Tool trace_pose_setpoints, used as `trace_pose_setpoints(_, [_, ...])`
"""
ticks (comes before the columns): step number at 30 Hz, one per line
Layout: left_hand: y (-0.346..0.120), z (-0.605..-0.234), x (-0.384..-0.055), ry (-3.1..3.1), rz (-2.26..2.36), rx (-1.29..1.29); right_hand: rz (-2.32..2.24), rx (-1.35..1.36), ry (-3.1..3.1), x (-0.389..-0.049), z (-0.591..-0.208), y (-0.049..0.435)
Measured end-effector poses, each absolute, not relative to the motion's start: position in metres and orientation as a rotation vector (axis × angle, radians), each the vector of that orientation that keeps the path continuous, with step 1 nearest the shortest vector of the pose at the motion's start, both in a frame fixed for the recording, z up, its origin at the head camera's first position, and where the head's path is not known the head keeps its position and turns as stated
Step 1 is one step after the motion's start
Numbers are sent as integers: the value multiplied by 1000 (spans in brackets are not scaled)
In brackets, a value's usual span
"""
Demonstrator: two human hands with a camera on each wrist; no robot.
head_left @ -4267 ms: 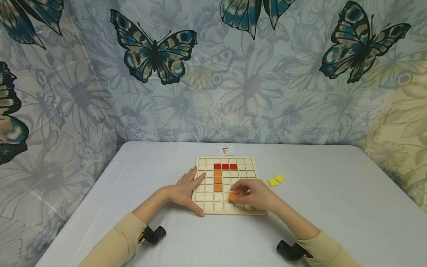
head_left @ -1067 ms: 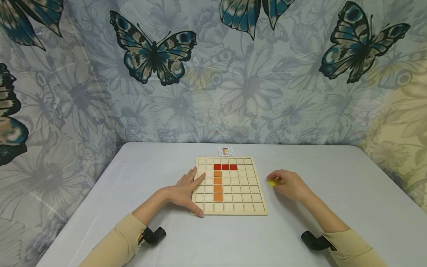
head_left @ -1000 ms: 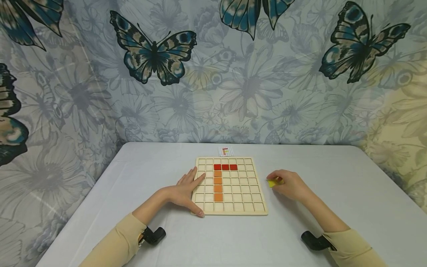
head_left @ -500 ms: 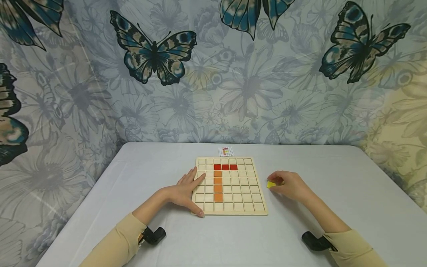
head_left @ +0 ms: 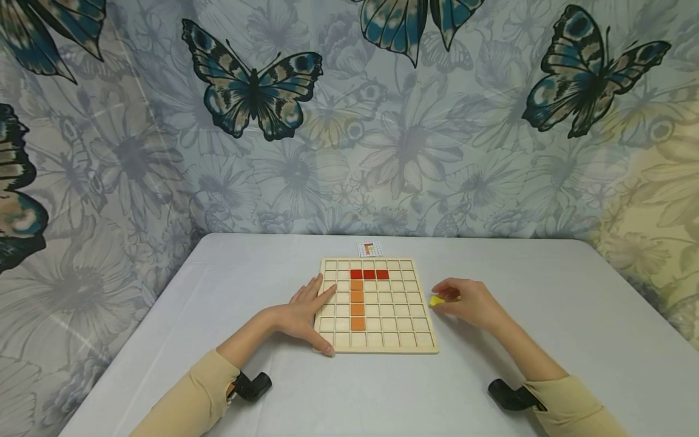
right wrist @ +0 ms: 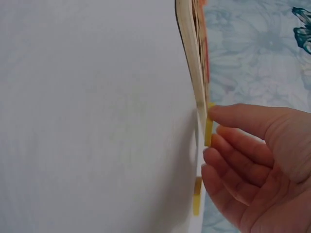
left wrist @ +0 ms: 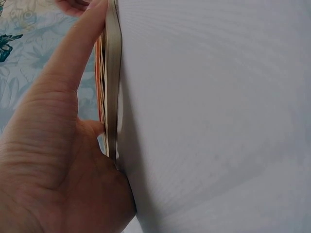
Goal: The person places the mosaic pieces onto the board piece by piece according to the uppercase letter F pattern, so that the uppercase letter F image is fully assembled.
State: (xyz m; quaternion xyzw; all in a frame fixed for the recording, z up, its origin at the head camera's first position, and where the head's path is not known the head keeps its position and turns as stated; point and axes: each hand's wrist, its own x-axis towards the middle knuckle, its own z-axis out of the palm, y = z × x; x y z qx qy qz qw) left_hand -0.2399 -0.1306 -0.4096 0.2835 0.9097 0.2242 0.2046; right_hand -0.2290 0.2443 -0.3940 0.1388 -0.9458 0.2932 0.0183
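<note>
A pale wooden grid board (head_left: 395,328) lies flat on the table. It holds a row of three red tiles (head_left: 369,274) with a column of several orange tiles (head_left: 357,297) running down from its left end. My left hand (head_left: 300,311) rests spread along the board's left edge, its thumb at the near corner; the left wrist view shows that thumb (left wrist: 73,53) along the board's side. Just off the right edge, my right hand (head_left: 469,300) pinches a yellow tile (right wrist: 209,127) between thumb and fingers. Another yellow tile (right wrist: 197,196) lies on the table, mostly hidden by this hand in the head view.
A small card (head_left: 369,248) printed with a coloured grid pattern lies just beyond the board's far edge. White cloth covers the table (head_left: 262,261). A butterfly-print curtain (head_left: 349,152) hangs behind it. Each wrist carries a black camera (head_left: 253,386).
The right hand set an orange tile at the foot of the orange column, went to the yellow tiles, and now moves slightly left with one pinched. The left hand stays put.
</note>
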Motion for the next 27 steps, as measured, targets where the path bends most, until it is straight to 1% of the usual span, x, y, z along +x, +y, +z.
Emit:
trace_pose_setpoints(17, [-132, -409, -239, 2538, 612, 789, 1068, 496, -2928, -236, -394, 211])
trace_pose_setpoints(27, [-132, -409, -239, 2536, 619, 794, 1077, 542, -2913, -240, -395, 193])
